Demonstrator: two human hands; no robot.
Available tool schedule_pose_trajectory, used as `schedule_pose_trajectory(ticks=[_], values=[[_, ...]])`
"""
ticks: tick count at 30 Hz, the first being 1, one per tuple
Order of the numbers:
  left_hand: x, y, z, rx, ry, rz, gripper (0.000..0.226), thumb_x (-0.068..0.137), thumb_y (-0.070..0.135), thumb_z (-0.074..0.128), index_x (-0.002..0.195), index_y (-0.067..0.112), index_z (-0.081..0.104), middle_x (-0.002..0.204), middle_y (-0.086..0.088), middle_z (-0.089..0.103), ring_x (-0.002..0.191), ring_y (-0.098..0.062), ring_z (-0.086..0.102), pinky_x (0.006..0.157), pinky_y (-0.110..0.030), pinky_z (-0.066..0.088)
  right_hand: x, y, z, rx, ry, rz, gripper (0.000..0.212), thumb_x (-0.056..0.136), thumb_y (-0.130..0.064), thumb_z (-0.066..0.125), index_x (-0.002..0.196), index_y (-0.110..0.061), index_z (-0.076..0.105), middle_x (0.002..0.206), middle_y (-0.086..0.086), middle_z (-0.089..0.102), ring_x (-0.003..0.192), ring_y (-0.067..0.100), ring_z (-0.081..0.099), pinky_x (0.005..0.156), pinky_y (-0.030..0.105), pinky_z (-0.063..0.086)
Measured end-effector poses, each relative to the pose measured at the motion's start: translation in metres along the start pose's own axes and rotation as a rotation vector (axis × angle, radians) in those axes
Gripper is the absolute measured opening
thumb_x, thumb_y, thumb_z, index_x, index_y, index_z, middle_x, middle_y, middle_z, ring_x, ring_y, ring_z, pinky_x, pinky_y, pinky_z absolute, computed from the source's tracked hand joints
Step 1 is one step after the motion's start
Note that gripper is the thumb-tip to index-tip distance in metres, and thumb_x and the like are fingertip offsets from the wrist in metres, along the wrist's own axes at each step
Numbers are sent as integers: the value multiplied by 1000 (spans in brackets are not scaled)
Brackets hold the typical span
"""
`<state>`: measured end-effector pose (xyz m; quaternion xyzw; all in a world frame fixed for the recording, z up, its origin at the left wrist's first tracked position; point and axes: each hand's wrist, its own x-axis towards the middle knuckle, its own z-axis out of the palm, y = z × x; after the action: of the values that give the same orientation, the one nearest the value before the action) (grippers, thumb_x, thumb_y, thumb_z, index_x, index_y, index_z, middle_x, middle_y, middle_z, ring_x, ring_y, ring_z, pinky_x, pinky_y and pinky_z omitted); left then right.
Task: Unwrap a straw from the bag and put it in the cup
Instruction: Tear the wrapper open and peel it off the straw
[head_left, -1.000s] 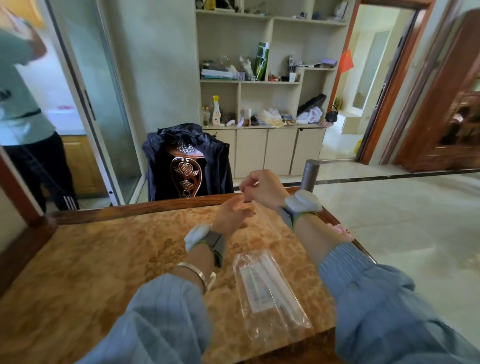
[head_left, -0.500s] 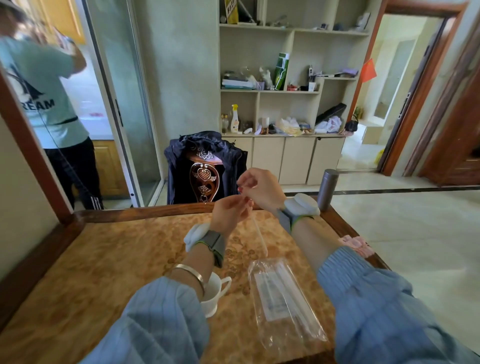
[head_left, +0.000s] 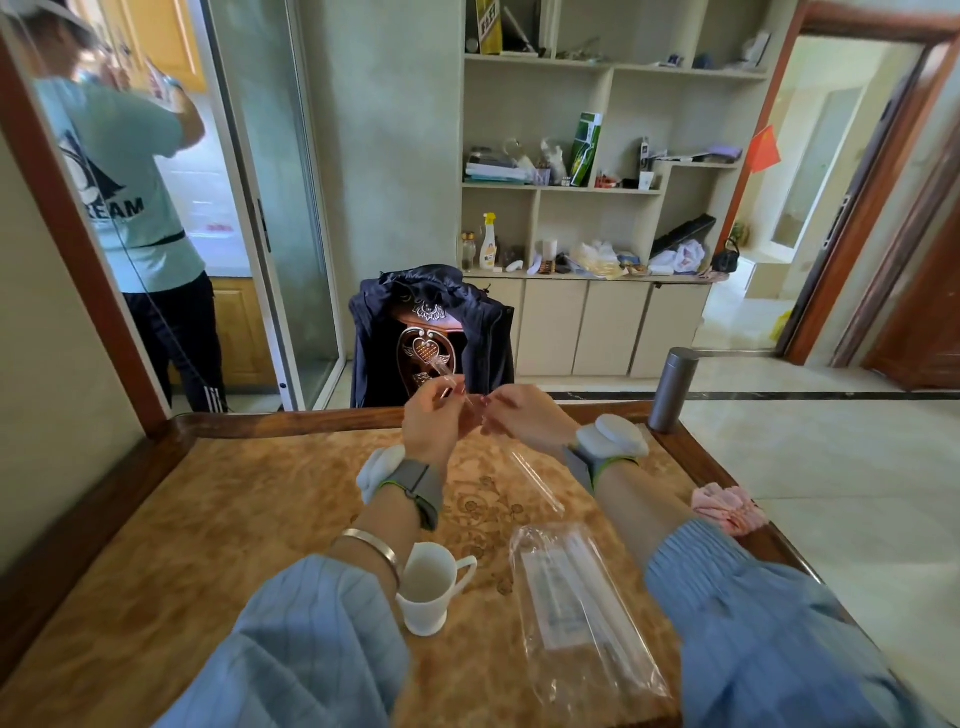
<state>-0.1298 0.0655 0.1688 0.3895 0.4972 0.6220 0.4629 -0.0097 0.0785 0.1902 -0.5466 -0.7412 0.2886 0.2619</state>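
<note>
Both hands are raised over the far half of the table, fingertips close together. My left hand (head_left: 434, 422) pinches the thin clear wrapper end of a straw (head_left: 535, 480), which sticks up above the fingers. My right hand (head_left: 522, 418) grips the same straw, whose clear length hangs down and to the right toward the table. A clear plastic bag (head_left: 582, 613) with more straws lies flat near the front edge. A white cup (head_left: 428, 590) with a handle stands upright just left of the bag, partly under my left forearm.
The wooden table (head_left: 182, 545) has a raised dark rim. A grey metal flask (head_left: 672, 389) stands at the far right corner and a pink scrunchie (head_left: 727, 506) lies on the right edge. A chair with a dark jacket (head_left: 431, 332) faces the far side. A person stands at far left.
The view tilted down, bringing the cup into sight. My hands came closer together and the wrapper end now sticks up above my left fingers.
</note>
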Motion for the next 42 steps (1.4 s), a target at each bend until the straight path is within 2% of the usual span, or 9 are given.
schedule_pose_trajectory(ticks=[5, 10, 20, 23, 28, 33, 36, 39, 42], values=[[-5, 10, -5, -256, 73, -68, 26, 99, 23, 44, 85, 10, 60, 74, -10, 66, 44, -7, 65, 49, -22, 56, -2, -4, 14, 48, -48, -5, 19, 96, -19, 46, 88, -12, 62, 63, -3, 56, 50, 10, 56, 48, 16, 47], [-9, 15, -14, -417, 50, -176, 26, 99, 28, 43, 85, 18, 62, 86, -1, 68, 69, -14, 63, 62, -24, 49, 0, -11, 15, -15, -29, -87, 31, 95, -19, 47, 67, -26, 56, 59, -6, 55, 37, -1, 49, 39, 10, 37], [-11, 14, -28, -423, 55, -223, 23, 98, 23, 46, 87, 16, 64, 85, -1, 67, 72, -11, 62, 60, -20, 54, -1, -11, 27, 55, -71, -79, 25, 95, -15, 47, 76, -15, 63, 59, -5, 59, 30, -1, 44, 35, 8, 33], [-14, 7, -27, -357, 110, -185, 22, 98, 20, 47, 85, 16, 64, 78, -2, 67, 65, -9, 62, 69, -24, 50, -2, -10, 37, 49, -98, -48, 29, 96, -18, 44, 74, -16, 61, 60, -7, 61, 34, 2, 44, 34, 11, 35], [-14, -11, -31, -293, 153, -180, 28, 99, 22, 44, 78, 18, 62, 50, 10, 70, 62, -8, 66, 61, -23, 44, -6, -7, 61, -10, -88, -122, 34, 97, -10, 36, 66, -16, 50, 58, -8, 50, 49, 4, 43, 43, 10, 35], [-22, -36, -31, -229, 215, -124, 30, 99, 20, 43, 73, 17, 58, 43, 13, 66, 51, -1, 63, 49, -12, 47, -11, 6, 90, 19, 11, -176, 25, 94, 0, 35, 89, -13, 56, 67, -6, 50, 59, -3, 42, 59, 16, 32], [-33, -60, -31, -193, 219, -130, 30, 98, 20, 45, 72, 20, 61, 60, 9, 66, 68, -8, 59, 52, -9, 49, -21, 23, 112, 91, 66, -188, 28, 94, -1, 36, 107, -8, 60, 72, -4, 56, 61, 2, 48, 56, 6, 37], [-39, -90, -32, -184, 237, -138, 23, 96, 21, 51, 84, 13, 69, 72, 5, 62, 74, -11, 59, 67, -16, 46, -27, 44, 135, 144, 112, -156, 26, 95, -4, 38, 101, 6, 61, 80, 12, 62, 64, 15, 55, 50, 5, 39], [-47, -122, -37, -228, 186, -153, 29, 96, 19, 51, 71, 15, 64, 75, 3, 63, 77, -12, 60, 69, -17, 48, -36, 68, 154, 159, 137, -188, 26, 96, -5, 37, 102, 5, 60, 84, 9, 58, 70, 16, 54, 52, 4, 41]])
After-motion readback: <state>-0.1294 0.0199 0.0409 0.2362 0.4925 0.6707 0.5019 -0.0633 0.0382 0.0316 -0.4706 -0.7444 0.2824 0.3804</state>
